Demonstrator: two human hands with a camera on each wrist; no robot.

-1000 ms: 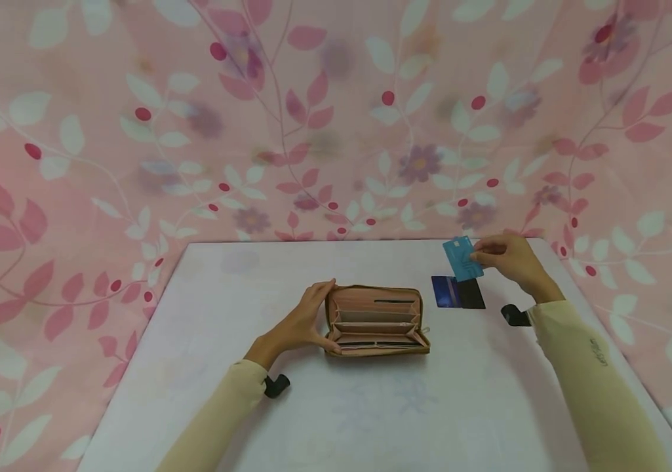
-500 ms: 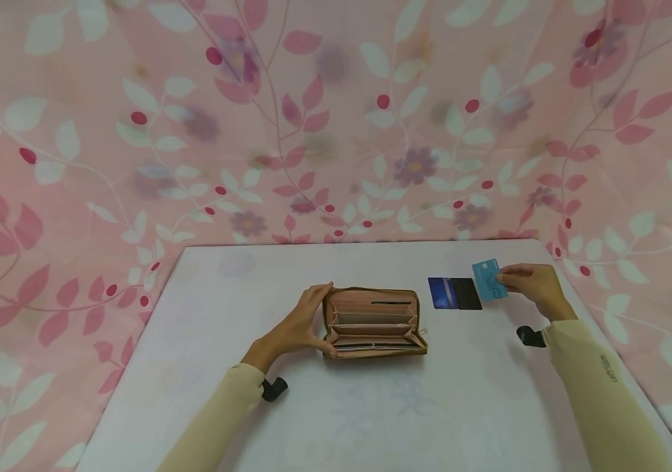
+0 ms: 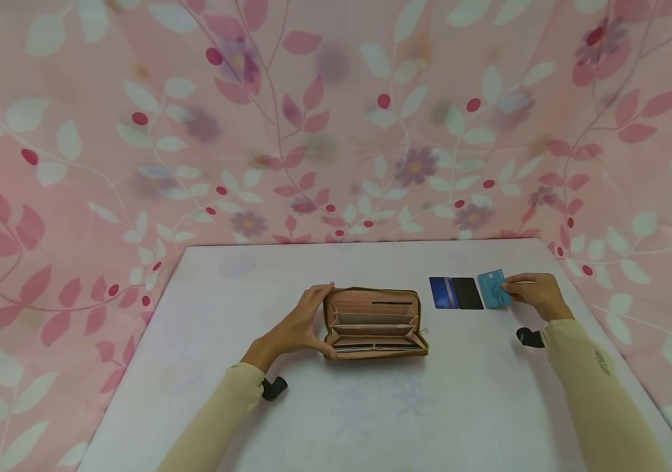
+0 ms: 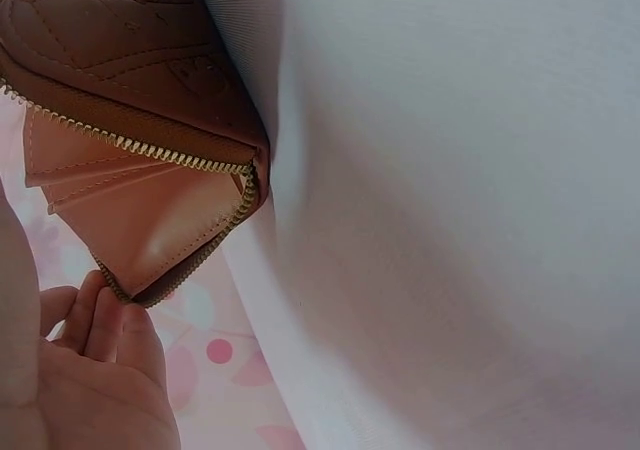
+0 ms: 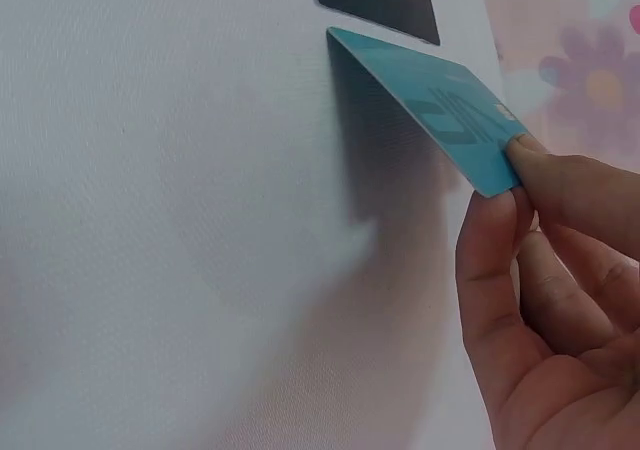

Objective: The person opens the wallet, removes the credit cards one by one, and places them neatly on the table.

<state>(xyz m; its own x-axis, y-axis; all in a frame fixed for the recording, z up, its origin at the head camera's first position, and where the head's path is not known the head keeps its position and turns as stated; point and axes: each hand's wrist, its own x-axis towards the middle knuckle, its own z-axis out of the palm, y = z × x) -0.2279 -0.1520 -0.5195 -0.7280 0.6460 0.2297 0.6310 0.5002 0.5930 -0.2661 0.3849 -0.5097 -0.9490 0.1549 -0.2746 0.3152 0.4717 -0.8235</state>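
Between thumb and fingers, my right hand point(image 3: 539, 293) pinches a light blue card point(image 3: 493, 288). In the right wrist view this card point(image 5: 440, 110) is tilted, with its near edge raised off the table and a shadow beneath. Just left of it lie a black card point(image 3: 467, 293) and a dark blue card point(image 3: 444, 292), side by side. My left hand point(image 3: 298, 326) holds the left end of a brown zip wallet point(image 3: 377, 307), thumb at the front edge and fingers at the back. The wallet stands unzipped, its compartments showing; the left wrist view shows its gold zip teeth point(image 4: 150, 150).
A white table point(image 3: 288, 426) carries everything. Pink floral cloth point(image 3: 336, 131) rises behind its back edge and along both sides. A small black camera piece sits at each wrist, by the cuffs.
My right hand has carried the light blue card from above the black card to the right and down, beside it. The left hand and wallet stay put.
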